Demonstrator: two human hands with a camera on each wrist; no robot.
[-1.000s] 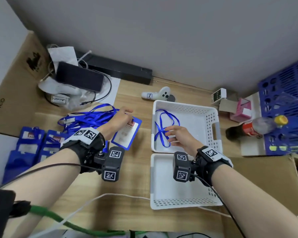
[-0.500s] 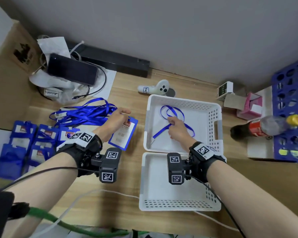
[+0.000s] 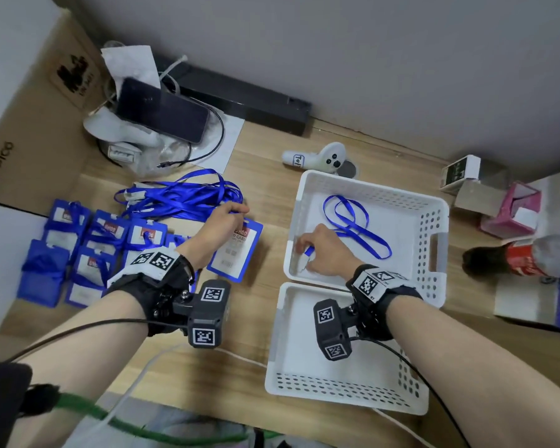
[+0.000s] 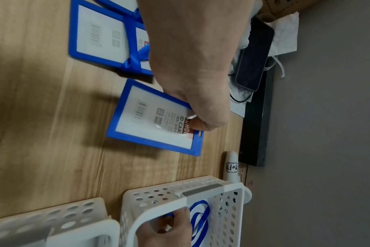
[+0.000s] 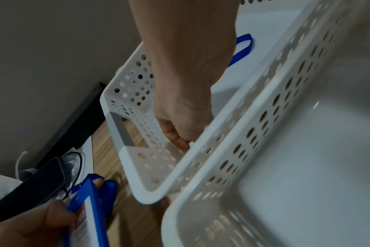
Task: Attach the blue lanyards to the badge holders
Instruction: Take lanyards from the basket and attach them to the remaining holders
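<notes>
My left hand [image 3: 236,212] pinches the top edge of a blue badge holder [image 3: 238,253] and tilts it up off the wooden table; in the left wrist view the fingers [image 4: 197,124] curl over its slotted end [image 4: 154,120]. A loose blue lanyard [image 3: 356,226] lies looped in the far white basket [image 3: 434,253]. My right hand [image 3: 303,253] reaches into that basket's near-left corner and pinches the lanyard's white clip end [image 5: 190,144]. A blue loop [image 5: 243,45] trails behind the wrist.
A tangle of blue lanyards [image 3: 185,197] lies beyond my left hand. Several badge holders with lanyards [image 3: 88,250] sit at the left. A second white basket [image 3: 343,392] stands nearer me. A controller [image 3: 320,158], a phone [image 3: 162,111] and a bottle [image 3: 524,258] lie around.
My right hand has slid along the lanyard to the basket's near-left corner and now pinches its clip end. My left hand keeps holding the badge holder in about the same place.
</notes>
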